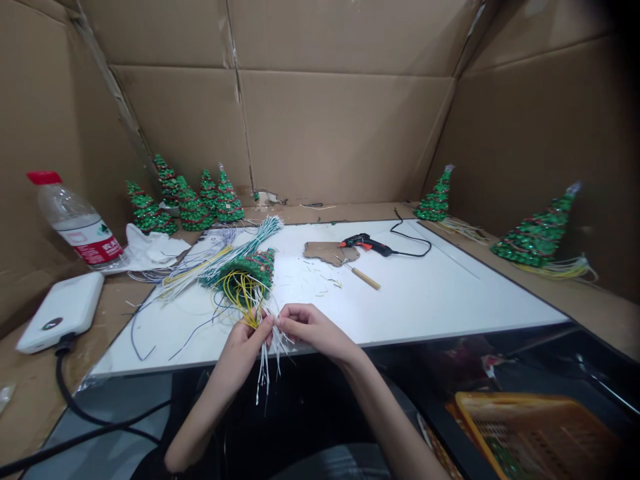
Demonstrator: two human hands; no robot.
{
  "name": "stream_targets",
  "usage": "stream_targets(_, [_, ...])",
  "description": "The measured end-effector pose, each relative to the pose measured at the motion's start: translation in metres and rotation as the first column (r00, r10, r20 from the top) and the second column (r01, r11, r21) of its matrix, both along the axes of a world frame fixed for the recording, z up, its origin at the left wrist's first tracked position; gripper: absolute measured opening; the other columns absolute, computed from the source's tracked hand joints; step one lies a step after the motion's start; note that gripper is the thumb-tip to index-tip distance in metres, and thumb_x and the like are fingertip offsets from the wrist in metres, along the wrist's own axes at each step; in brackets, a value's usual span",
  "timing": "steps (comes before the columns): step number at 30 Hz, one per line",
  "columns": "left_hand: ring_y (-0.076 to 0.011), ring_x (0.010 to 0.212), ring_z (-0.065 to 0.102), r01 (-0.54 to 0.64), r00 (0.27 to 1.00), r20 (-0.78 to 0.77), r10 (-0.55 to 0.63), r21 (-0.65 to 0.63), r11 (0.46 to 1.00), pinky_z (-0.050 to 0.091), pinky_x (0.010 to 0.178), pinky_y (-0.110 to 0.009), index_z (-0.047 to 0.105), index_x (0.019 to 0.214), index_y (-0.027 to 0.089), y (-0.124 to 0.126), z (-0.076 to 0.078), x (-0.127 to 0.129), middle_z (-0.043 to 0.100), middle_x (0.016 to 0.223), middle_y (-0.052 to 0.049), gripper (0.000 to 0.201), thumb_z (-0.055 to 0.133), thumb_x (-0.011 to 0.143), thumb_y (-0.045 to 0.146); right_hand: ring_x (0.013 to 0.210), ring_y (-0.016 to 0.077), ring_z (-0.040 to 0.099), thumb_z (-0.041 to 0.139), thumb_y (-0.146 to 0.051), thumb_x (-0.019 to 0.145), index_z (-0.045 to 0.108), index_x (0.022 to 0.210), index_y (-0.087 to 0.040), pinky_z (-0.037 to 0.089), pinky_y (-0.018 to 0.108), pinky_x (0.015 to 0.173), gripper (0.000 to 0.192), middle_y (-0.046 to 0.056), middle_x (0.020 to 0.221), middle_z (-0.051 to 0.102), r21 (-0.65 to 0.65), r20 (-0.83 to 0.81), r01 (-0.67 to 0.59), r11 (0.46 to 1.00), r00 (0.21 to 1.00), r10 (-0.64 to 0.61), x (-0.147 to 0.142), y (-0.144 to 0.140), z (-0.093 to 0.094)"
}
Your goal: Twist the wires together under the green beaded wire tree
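Observation:
A small green Christmas tree (261, 265) lies on its side on the white board, its open base turned toward me. Yellow and white wires (243, 291) spill out of that base. My left hand (251, 340) is closed around the wire bundle just below the tree. Beside it, my right hand (306, 327) pinches white wire ends between thumb and fingertips, close to the left thumb. Loose white ends hang below both hands over the board's front edge. Exactly which strands the right fingertips grip is too small to make out.
Bundled green and white wires (235, 250) lie left of the tree. A glue gun (367, 244) rests by a cardboard scrap (325, 252) and a wooden-handled tool (366, 278). Several finished trees (187, 203) line the back left. A bottle (83, 223), power bank (63, 312) and orange basket (540, 407) flank me.

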State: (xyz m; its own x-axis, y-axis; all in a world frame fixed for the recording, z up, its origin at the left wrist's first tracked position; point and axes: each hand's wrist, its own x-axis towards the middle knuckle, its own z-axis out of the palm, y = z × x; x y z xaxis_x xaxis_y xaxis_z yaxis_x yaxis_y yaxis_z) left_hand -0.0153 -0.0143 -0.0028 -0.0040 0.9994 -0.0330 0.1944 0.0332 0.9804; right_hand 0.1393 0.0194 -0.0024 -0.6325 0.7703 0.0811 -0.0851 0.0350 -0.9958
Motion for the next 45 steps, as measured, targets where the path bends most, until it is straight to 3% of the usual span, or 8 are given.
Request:
stream_targets(16, [-0.0123,0.055,0.040,-0.004,0.999,-0.041,0.006,0.051,0.999,0.035,0.056,-0.024,0.046,0.056,0.019,-0.0021,0.0038,0.0026,0.043,0.055,0.004,0.034,0.049,0.078,0.045,0.050,0.0062,0.029,0.057,-0.043,0.080,0.048,0.068,-0.015,0.019,0.021,0.048,0.032,-0.006,0.057,0.039,-0.017,-0.007,0.022,1.000,1.000,-0.022,0.0018,-0.0006,0.0004])
stream_targets(26, [-0.0163,0.056,0.046,-0.059,0.960,-0.270,0.074,0.066,0.996,0.034,0.058,-0.027,0.049,0.051,0.020,-0.0051,0.0024,0.0067,0.048,0.052,0.001,0.041,0.044,0.079,0.049,0.052,0.0070,0.032,0.056,-0.048,0.078,0.049,0.068,-0.016,0.023,0.021,0.049,0.035,-0.005,0.059,0.040,0.021,0.035,0.070,0.997,0.997,-0.071,0.0012,-0.0025,0.0017])
stream_targets(45, [-0.0162,0.055,0.046,-0.043,0.971,-0.230,0.063,0.091,0.995,0.037,0.057,-0.026,0.050,0.050,0.020,-0.0054,0.0063,0.0069,0.050,0.053,0.001,0.038,0.047,0.078,0.046,0.051,0.0071,0.030,0.055,-0.045,0.080,0.047,0.067,-0.016,0.022,0.022,0.049,0.033,-0.006,0.058,0.038,0.028,0.026,0.068,0.997,0.997,-0.069,0.0008,-0.0032,0.0028])
